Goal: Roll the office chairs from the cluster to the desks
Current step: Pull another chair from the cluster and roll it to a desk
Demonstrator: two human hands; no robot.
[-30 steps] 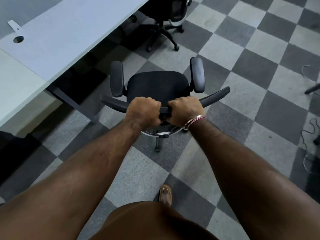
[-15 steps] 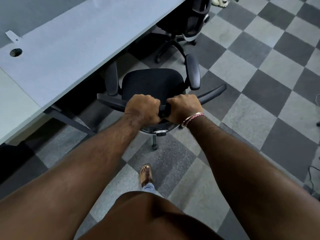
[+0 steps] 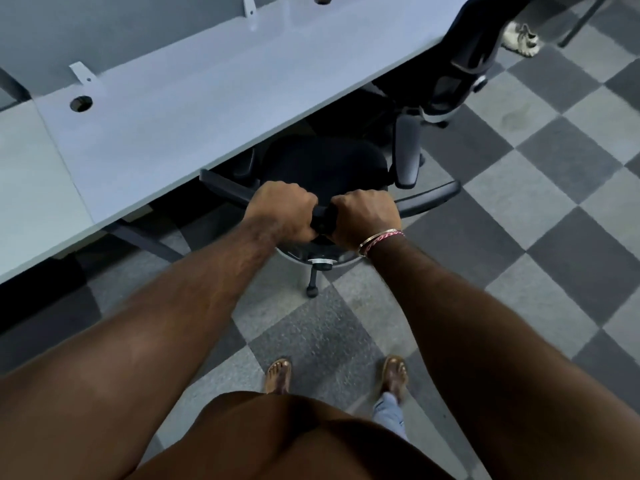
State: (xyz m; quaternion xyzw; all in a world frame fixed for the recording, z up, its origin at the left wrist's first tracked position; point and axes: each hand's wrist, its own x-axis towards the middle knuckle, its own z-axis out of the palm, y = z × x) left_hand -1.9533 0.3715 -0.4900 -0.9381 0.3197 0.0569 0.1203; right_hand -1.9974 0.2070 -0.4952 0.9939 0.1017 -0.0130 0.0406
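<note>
Black plastic, the curved top edge of the chair's backrest [image 3: 429, 199], is what both hands hold. The left hand [image 3: 282, 211] has its fingers curled over the rail just left of centre, and the right hand [image 3: 365, 216] wraps it just right of centre; each grip is pressed tight round the rail, knuckles up, the two fists close together but apart. A thin metal bangle and a red thread band [image 3: 381, 239] circle the right wrist.

Beyond the fists lies the black fabric-seated office chair [image 3: 322, 164], its seat partly tucked under the near edge of the long pale grey bench [image 3: 207, 98]. The chair's right grey padded armrest [image 3: 408, 150] stands clear of the bench edge; the left armrest [image 3: 244, 164] sits in shadow beneath it. Below the hands a chrome column ring and one black caster leg [image 3: 313, 278] show against the floor.

The bench top carries two round cable holes [image 3: 80, 103] and small white brackets along its far side. To the far right a second black mesh-backed office chair [image 3: 464, 64] is drawn up at the same bench. A pale sneaker [image 3: 521, 38] shows on the floor beyond that chair.

The floor is grey checkered carpet tile [image 3: 554, 220]. Near the bottom, two sandalled feet [image 3: 277, 374] stand side by side on it.
</note>
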